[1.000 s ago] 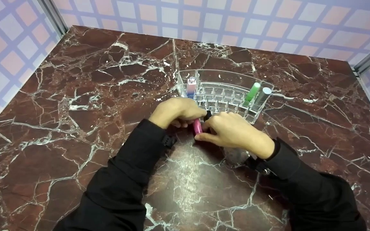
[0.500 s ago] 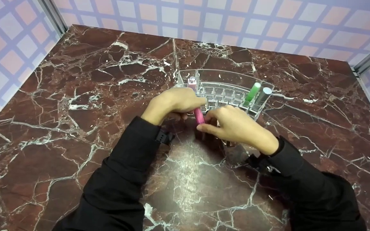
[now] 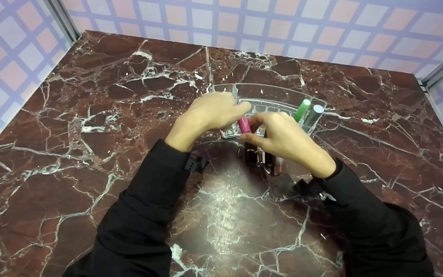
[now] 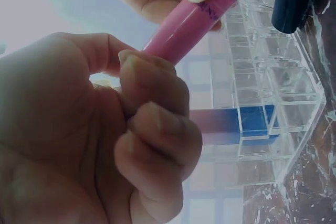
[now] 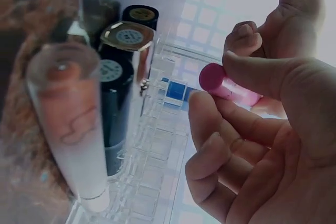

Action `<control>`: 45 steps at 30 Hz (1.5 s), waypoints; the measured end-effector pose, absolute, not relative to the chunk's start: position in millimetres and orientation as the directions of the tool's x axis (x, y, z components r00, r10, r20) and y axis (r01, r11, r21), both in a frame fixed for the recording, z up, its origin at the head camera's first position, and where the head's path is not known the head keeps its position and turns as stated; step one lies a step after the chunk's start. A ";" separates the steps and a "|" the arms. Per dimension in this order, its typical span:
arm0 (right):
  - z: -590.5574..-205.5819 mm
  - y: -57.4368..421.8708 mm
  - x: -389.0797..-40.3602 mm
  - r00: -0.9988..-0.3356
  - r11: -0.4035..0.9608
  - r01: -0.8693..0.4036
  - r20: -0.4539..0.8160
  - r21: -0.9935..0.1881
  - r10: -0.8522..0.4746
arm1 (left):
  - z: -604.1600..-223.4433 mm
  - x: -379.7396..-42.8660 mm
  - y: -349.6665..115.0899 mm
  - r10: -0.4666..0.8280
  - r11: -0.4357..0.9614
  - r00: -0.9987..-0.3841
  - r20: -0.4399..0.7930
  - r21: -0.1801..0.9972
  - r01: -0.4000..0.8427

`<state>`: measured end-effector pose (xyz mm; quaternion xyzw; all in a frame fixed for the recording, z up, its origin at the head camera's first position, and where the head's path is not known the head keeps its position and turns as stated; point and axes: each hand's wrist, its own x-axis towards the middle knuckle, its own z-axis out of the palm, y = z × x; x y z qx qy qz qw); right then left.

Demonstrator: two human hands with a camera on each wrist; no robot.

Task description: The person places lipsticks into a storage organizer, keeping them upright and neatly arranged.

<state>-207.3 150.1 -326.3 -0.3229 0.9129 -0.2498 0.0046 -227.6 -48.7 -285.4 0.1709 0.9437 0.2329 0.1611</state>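
Note:
Between my two hands is a pink lipstick tube (image 3: 244, 124), tilted, in front of and over the clear acrylic organizer (image 3: 271, 90). My left hand (image 3: 210, 113) pinches its far end between thumb and curled forefinger. The near end is pinched by my right hand (image 3: 283, 134), thumb on one side and fingers on the other. In the left wrist view the pink tube (image 4: 189, 24) spans from one hand to the other. The right wrist view shows its flat round end (image 5: 211, 78) facing the camera.
A green tube (image 3: 302, 109) and a silver-capped tube (image 3: 313, 115) stand at the organizer's right end. A pink-and-blue tube (image 4: 257, 123) is in its left part. Below my right hand are several dark lipsticks (image 3: 260, 156) and a clear tube with orange tint (image 5: 71, 119).
Both hands have moved away from the body toward the organizer, carrying the pink tube. My left hand now covers the pink-and-blue tube, and the dark lipsticks have come into sight.

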 end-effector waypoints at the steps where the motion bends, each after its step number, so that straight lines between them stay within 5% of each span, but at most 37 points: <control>1: -325.2 149.7 -208.2 -0.796 0.670 -0.582 0.156 -0.461 -0.585 | -284.4 -227.2 -48.5 0.397 0.832 -0.893 -0.212 0.493 0.253; 16: -318.6 147.7 -232.8 -0.848 0.683 -0.507 0.160 -0.525 -0.506 | -275.9 -223.6 -44.6 0.333 0.841 -0.942 0.034 0.442 0.313; 26: -317.2 137.0 -247.2 -0.834 0.645 -0.535 0.219 -0.545 -0.507 | -278.0 -228.3 -43.2 0.324 0.786 -0.923 0.209 0.484 0.385; 45: -320.8 133.6 -256.5 -0.845 0.623 -0.514 0.220 -0.590 -0.488 | -286.8 -236.1 -45.1 0.331 0.706 -0.900 0.284 0.558 0.436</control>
